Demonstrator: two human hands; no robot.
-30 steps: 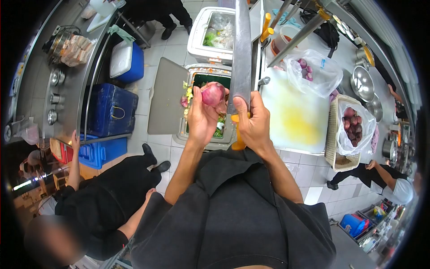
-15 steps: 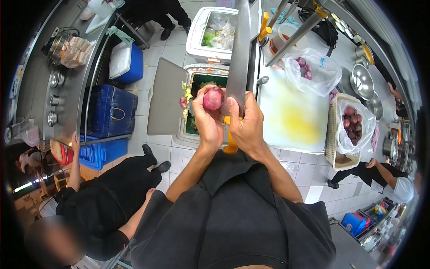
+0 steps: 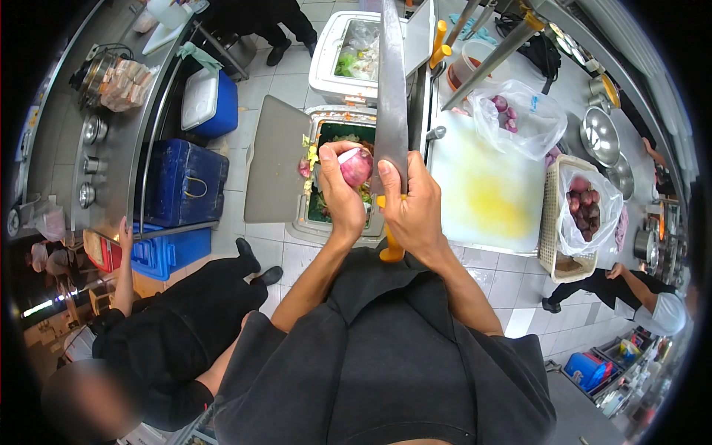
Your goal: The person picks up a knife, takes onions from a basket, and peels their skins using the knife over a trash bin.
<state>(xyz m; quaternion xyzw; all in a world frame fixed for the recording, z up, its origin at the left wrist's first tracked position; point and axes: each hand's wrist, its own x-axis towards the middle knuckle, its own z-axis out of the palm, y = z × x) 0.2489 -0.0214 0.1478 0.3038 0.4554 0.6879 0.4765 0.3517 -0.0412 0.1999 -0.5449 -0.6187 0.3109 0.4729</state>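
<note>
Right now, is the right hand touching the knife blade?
Touching. The head view shows the right hand around the base of the knife blade, thumb lying against its flat side.

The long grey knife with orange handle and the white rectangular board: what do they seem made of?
Long grey knife blade: probably steel, satin, from its soft metallic sheen.
Orange handle: likely smooth plastic, by its even bright colour.
White rectangular board: perhaps matte plastic; no wood grain shows.

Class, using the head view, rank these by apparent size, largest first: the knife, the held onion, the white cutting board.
1. White cutting board
2. Knife, though its nearness to the camera probably enlarges it
3. Held onion
</note>
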